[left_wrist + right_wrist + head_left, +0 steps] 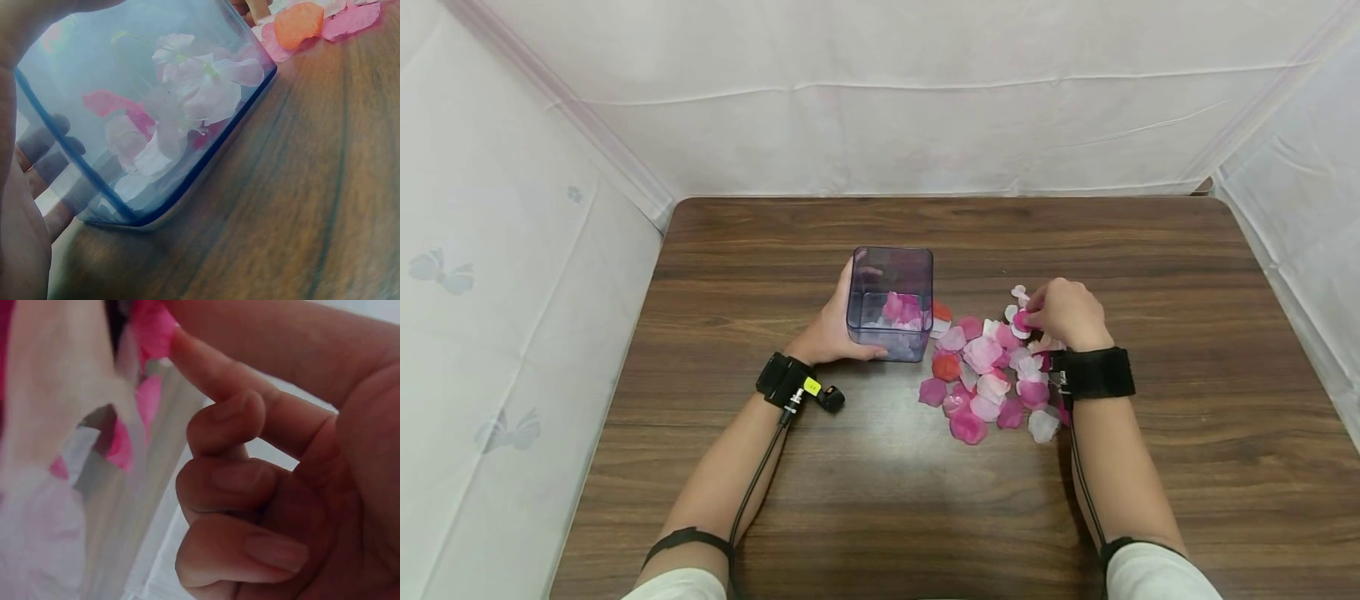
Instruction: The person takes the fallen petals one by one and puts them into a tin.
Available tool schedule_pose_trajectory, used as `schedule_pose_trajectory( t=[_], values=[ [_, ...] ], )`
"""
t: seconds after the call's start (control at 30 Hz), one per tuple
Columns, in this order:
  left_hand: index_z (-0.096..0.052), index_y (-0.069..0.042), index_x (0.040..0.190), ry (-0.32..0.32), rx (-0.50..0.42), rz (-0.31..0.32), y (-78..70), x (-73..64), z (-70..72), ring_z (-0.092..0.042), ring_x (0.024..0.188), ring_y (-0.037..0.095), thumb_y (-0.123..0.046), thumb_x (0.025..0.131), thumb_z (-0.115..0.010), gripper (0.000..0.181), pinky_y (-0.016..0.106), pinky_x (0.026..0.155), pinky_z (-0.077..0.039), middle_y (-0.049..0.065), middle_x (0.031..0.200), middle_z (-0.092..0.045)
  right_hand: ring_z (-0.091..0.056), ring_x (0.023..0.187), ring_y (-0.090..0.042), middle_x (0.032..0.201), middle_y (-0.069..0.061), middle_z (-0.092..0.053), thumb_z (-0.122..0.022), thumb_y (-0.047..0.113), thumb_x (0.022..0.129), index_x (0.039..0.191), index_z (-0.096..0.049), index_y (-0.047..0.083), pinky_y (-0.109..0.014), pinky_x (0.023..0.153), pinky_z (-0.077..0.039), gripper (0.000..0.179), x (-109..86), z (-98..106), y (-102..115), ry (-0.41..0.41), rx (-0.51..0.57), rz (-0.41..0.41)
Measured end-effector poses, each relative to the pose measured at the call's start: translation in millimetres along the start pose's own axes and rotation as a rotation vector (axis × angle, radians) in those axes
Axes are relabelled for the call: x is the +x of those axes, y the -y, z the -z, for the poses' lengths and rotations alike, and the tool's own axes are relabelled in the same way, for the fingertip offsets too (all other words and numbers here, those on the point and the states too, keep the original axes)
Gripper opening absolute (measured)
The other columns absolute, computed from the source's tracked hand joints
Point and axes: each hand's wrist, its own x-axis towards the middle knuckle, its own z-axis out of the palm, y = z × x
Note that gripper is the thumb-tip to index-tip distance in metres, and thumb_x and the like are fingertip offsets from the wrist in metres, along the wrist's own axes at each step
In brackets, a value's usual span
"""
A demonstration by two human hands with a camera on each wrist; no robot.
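A clear purplish plastic box (891, 271) is held by my left hand (829, 333), its thumb along the near side and fingers around the far left. Several pink and white petals (901, 308) lie inside, and white blossoms (209, 90) show through the wall in the left wrist view. My right hand (1069, 310) is at the far right of a spread of loose petals (983, 355). Between its thumb and index finger it pinches a bright pink petal (154, 328); the other fingers (228, 478) are curled towards the palm.
The loose petals cover the wooden table (865, 483) between the box and my right forearm. An orange petal (299, 25) lies close to the box. White sheeting (880, 142) hangs behind the table and along both sides. Cables run along both forearms.
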Motion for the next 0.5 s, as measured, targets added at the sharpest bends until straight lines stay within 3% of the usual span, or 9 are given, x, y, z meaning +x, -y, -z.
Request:
schedule_pose_trajectory(
  t=[0.2, 0.5],
  values=[
    [0.004, -0.014, 0.159, -0.001, 0.012, -0.003, -2.0, -0.3, 0.2, -0.046, 0.131, 0.029, 0.005, 0.060, -0.093, 0.140, 0.041, 0.113, -0.036, 0.016, 0.151, -0.031, -0.059, 0.089, -0.035, 0.096, -0.017, -0.070, -0.075, 0.021, 0.090, 0.096, -0.076, 0.005, -0.046, 0.068, -0.048, 0.017, -4.1, 3.9, 0.8, -0.028, 0.028, 0.004],
    [0.003, -0.013, 0.159, -0.004, 0.004, -0.013, -1.2, -1.2, 1.2, -0.046, 0.131, 0.030, 0.006, 0.060, -0.092, 0.139, 0.043, 0.113, -0.036, 0.017, 0.151, -0.031, -0.056, 0.081, -0.029, 0.084, -0.011, -0.068, -0.076, 0.018, 0.091, 0.097, -0.074, 0.002, -0.040, 0.068, -0.043, 0.017, -23.2, 16.6, 12.6, -0.119, 0.146, 0.132]
  ],
)
